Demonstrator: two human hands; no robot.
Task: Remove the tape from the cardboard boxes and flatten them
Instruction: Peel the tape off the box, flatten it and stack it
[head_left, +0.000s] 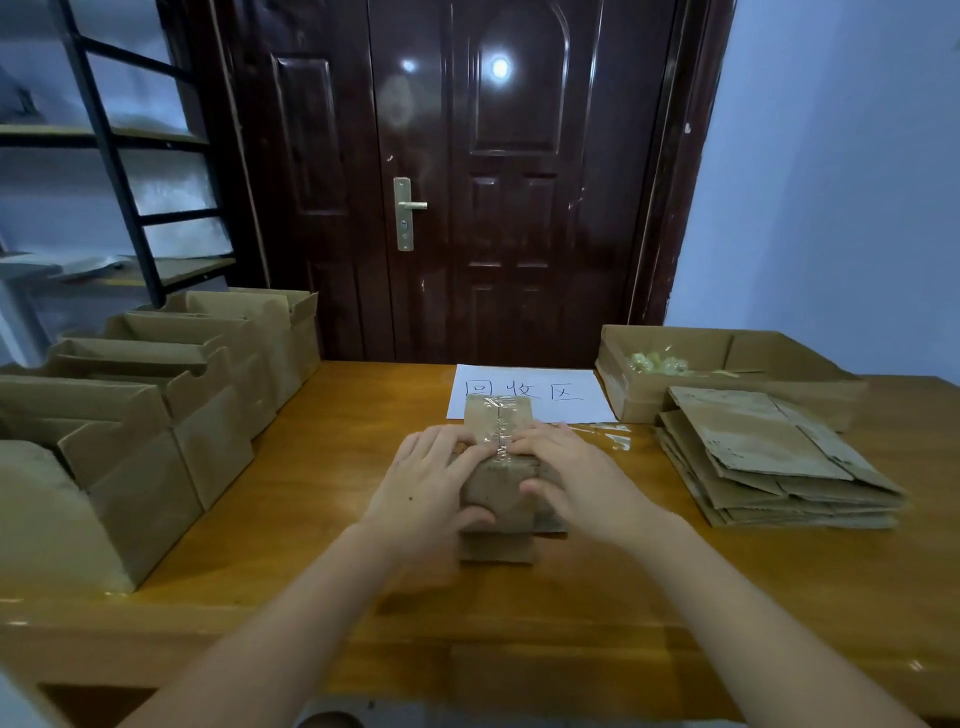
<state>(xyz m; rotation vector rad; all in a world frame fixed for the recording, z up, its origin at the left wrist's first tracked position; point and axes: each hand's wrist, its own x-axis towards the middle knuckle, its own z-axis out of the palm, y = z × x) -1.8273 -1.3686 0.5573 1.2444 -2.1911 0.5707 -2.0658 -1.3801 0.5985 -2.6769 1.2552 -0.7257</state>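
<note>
Untaped boxes (156, 395): a row of standing cardboard boxes lines the left side of the wooden table (322, 499), still to be done.
Left hand (426, 483): grips the left side of the small box, fingers over its top, thumb curled on the near face.
Small box (498, 488): at table centre between both hands, clear tape (500, 421) running along its top seam.
Right hand (576, 478): holds the right side, fingertips at the tape line, thumb on the near face.
Paper sign (561, 389): lies just behind the box.
Flattened stack (769, 457): on the right, before an open tray box (727, 353).
Risk: tape may shred into strips if peeled at a poor angle, or tear the cardboard facing.
</note>
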